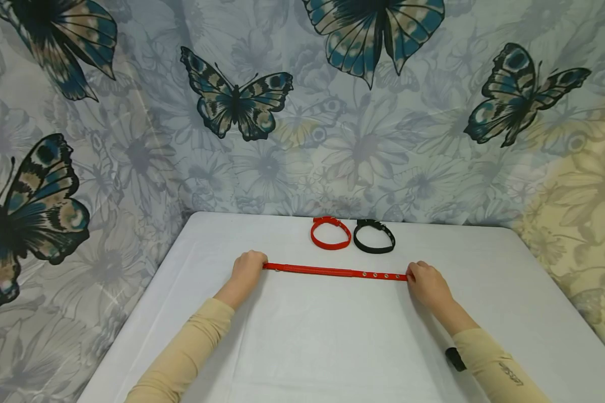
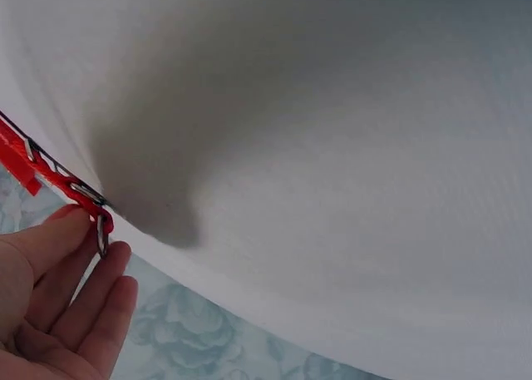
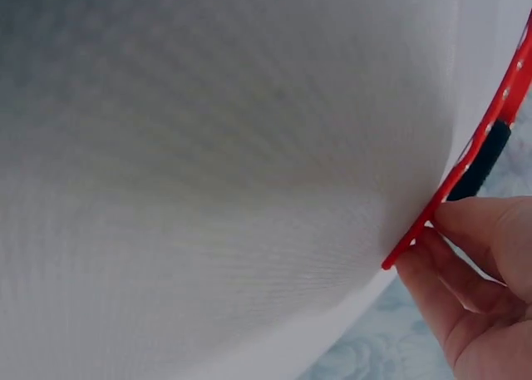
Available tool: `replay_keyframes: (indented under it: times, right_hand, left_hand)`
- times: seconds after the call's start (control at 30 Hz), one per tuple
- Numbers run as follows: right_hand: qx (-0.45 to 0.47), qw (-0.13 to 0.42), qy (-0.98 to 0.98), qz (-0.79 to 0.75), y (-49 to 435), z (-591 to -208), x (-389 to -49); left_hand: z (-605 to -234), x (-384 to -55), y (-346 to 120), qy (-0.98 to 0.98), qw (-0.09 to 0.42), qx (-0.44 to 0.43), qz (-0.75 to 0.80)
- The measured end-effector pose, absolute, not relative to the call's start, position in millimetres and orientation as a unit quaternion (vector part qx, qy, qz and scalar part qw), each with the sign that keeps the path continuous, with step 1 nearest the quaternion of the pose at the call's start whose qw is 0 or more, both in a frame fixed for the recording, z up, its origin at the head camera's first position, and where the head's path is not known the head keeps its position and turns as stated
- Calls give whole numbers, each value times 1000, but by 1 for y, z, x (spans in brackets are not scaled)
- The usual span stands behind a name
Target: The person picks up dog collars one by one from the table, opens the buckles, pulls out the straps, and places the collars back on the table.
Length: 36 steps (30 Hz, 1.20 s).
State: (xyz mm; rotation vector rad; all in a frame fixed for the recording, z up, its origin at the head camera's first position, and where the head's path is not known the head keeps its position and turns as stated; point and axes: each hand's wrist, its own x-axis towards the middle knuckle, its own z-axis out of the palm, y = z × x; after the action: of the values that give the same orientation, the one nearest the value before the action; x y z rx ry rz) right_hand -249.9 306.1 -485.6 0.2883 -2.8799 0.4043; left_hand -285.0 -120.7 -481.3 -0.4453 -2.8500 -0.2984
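A red collar with metal eyelets is stretched out straight from side to side above or on the white table. My left hand pinches its left end, where the left wrist view shows a metal ring by the fingers. At the right end, past the eyelets, my right hand pinches the tip between thumb and fingers. Behind it stand two fastened collars, a red looped one and a black looped one, side by side and touched by neither hand.
The white-covered table reaches back to a fabric backdrop printed with butterflies and flowers. A small black object lies beside my right sleeve, partly hidden by it.
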Motion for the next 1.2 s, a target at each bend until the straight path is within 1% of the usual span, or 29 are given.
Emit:
replay_keyframes:
  times: [0.13,0.2,0.3,0.43,0.67,0.83,0.9,1.0,1.1,1.2]
  right_hand:
    - [117,123,-977,125,304,-487,-246]
    - [127,122,-976,125,302,-487,-244]
    - [134,104,-977,128,300,-485,-243]
    - [119,79,-980,137,296,-482,-240]
    - [80,72,-984,142,284,-478,-236]
    - [83,83,-974,192,274,-475,-240]
    - [91,93,-967,221,268,-474,-244]
    - [93,95,-954,269,259,-473,-250]
    - [78,82,-941,320,250,-473,-257]
    - [39,52,-930,363,239,-474,-264]
  left_hand:
    - [-480,-287,-124,-979,102,-142,-109]
    - [-481,-286,-125,-979,104,-145,-100]
    - [-481,-286,-125,-975,129,-159,-83]
    - [-483,-283,-126,-965,160,-189,-83]
    - [-483,-275,-122,-943,194,-237,-134]
    - [-486,-270,-113,-926,215,-244,-190]
    - [-485,-269,-107,-921,208,-237,-229]
    - [-484,-269,-97,-915,170,-216,-295]
    - [-483,-271,-88,-897,119,-185,-383]
    - [-481,-275,-80,-876,74,-151,-452]
